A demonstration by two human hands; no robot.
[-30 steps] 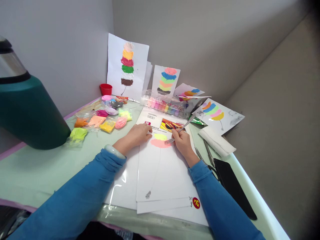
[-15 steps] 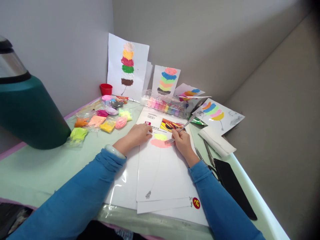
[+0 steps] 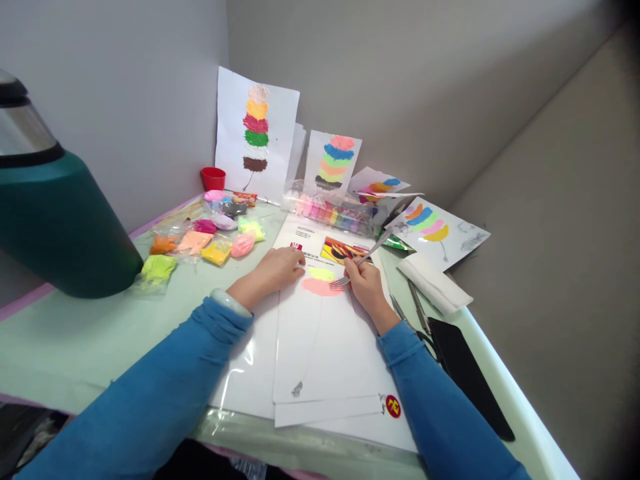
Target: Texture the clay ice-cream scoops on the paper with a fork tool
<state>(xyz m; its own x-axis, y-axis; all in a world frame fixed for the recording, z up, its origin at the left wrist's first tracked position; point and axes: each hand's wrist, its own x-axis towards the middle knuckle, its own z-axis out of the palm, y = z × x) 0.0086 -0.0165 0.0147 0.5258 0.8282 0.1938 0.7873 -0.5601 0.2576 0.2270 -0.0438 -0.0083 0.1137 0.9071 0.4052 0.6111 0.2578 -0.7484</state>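
My right hand (image 3: pixel 367 285) grips a metal fork (image 3: pixel 373 249), its handle slanting up to the right. The tines touch the right side of a flat pink clay patch (image 3: pixel 323 288) on the white paper (image 3: pixel 320 353). A smaller yellow clay patch (image 3: pixel 321 273) lies just above the pink one. A thin pencil line runs down from the pink patch to a small dark scribble (image 3: pixel 297 389). My left hand (image 3: pixel 277 269) rests on the paper's upper left, holding nothing, with thumb and forefinger apart.
Clay packets (image 3: pixel 217 252) and a dark green bottle (image 3: pixel 70 220) stand left. A clear clay box (image 3: pixel 333 212) and propped pictures (image 3: pixel 257 133) are behind. On the right lie a tissue (image 3: pixel 435 283), scissors (image 3: pixel 427 345) and a black flat object (image 3: pixel 470 377). A red cup (image 3: pixel 213 179) sits back left.
Almost nothing differs. Both hands, the fork and the clay patches keep their places; the whole view has shifted very slightly.
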